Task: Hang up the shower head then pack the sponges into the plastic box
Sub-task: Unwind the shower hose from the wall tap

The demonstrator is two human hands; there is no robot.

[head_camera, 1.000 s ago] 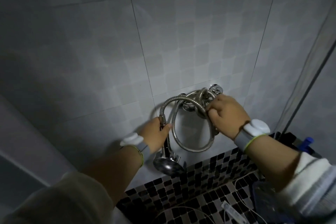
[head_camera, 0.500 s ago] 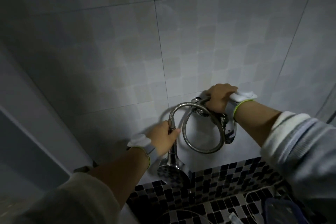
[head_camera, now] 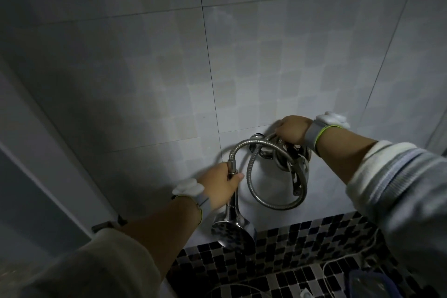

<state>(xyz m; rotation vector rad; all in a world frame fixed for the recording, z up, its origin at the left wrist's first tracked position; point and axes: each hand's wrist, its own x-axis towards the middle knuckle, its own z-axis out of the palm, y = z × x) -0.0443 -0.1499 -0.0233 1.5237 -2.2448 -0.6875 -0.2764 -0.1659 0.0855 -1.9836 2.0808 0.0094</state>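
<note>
A person's left hand (head_camera: 221,185) closes around the handle of a chrome shower head (head_camera: 233,230), thumb pressed near the hose nut, holding it low against the pale tiled wall (head_camera: 145,68) with the spray face turned down just above a black-and-white mosaic ledge (head_camera: 302,249). The left forearm reaches up from the lower left, sleeve pushed back, a grey wristband (head_camera: 193,195) with a white pod at the wrist. The right hand (head_camera: 291,130) reaches in from the right, palm down and fingers curled over the top of the metal hose (head_camera: 251,169) where it loops across the wall faucet (head_camera: 294,167); its fingertips are hidden, so whether it grips only the hose or the fitting too cannot be told. The hose hangs in a loop below the faucet. The dim light blurs the faucet's parts. A dark blue-edged object (head_camera: 367,284) and a thin white cord (head_camera: 338,261) lie at the bottom right, cut off by the frame.
</note>
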